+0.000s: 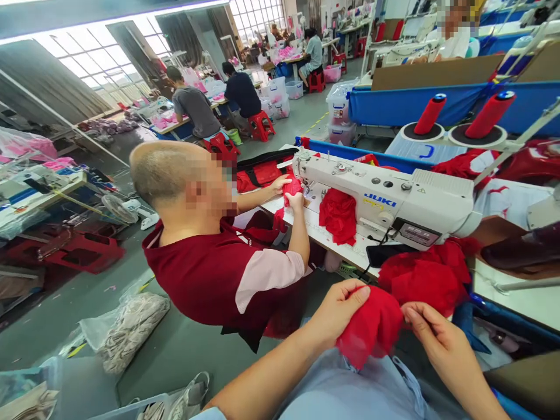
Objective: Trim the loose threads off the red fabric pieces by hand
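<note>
My left hand (343, 306) is closed on a piece of red fabric (371, 326), with the thumb pressed over its upper left edge. The fabric hangs bunched above my lap. On its right side, my right hand (431, 329) pinches the edge between thumb and fingertips. Just beyond my hands, a heap of red fabric (424, 274) lies on the table edge by the sewing machine (385, 198). Another crumpled red piece (338, 216) rests under the machine's arm.
A co-worker (210, 262) in a dark red top sits left of the machine, both hands on red fabric near its needle. Two red thread cones (490, 115) stand behind it. A dark phone-like object (387, 255) lies on the table. Bagged beige material (131, 332) sits on the floor.
</note>
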The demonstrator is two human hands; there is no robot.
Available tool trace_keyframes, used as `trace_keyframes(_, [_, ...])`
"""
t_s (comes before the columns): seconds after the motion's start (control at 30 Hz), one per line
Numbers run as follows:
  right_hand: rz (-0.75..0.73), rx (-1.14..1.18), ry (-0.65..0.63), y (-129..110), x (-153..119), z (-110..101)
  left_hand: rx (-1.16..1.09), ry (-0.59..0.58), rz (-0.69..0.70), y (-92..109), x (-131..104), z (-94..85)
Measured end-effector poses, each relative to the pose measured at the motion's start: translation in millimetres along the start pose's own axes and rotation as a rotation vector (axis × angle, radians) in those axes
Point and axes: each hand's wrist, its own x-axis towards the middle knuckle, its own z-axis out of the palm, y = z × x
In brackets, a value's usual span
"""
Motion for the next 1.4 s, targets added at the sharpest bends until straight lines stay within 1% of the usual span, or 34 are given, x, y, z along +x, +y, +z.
trace_keyframes(0.07, [0.013, 0.002, 0.077, 1.5, -0.3, 1.4, 0.023, 0.016, -0.017, -0.3, 1.9, -0.5])
trace_keyframes(0.13, [-0.020, -0.007, 0.100, 0.4, -0.8, 1.0, 0.070, -0.001, -0.039, -0.4, 3.4, -1.8])
trace_keyframes(0.23, [-0.086, -0.001, 0.082, -6.9, -0.8, -0.5, 0.135, -0.030, -0.049, -0.4, 4.6, -2.9])
trace_keyframes(0.33, [-0.121, 0.011, 0.081, -16.1, 1.1, 0.1, 0.192, -0.060, -0.041, 1.4, 3.9, -0.6])
trace_keyframes(0.43, [-0.129, 0.015, 0.016, -20.6, 4.2, 3.6, 0.232, -0.088, 0.006, 5.1, 2.4, 3.3])
trace_keyframes(0.5, [-0.101, 0.034, -0.052, -21.5, 5.8, 6.4, 0.236, -0.092, 0.013, 7.3, 1.9, 4.6])
trace_keyframes(0.57, [-0.050, 0.074, -0.094, -22.4, 6.3, 8.3, 0.238, -0.083, 0.003, 8.5, 2.3, 3.6])
trace_keyframes(0.7, [0.058, 0.206, -0.113, -27.2, 5.3, 8.5, 0.276, -0.037, 0.028, 8.5, 5.2, -2.3])
trace_keyframes(0.83, [0.113, 0.262, -0.138, -30.9, 5.4, 8.6, 0.263, -0.039, 0.027, 6.7, 7.3, -5.5])
trace_keyframes(1.0, [0.128, 0.287, -0.099, -28.3, 6.1, 11.9, 0.233, -0.027, 0.013, 5.1, 7.0, -5.4])
trace_keyframes(1.13, [0.117, 0.314, -0.074, -27.7, 6.1, 13.2, 0.233, -0.059, -0.016, 7.9, 5.5, -3.5])
trace_keyframes(1.27, [0.102, 0.314, -0.066, -29.1, 6.1, 13.1, 0.254, -0.037, 0.043, 11.0, 6.4, -1.5])
trace_keyframes(1.4, [0.080, 0.290, -0.034, -28.7, 5.3, 13.1, 0.232, -0.025, 0.040, 11.6, 7.9, -1.1])
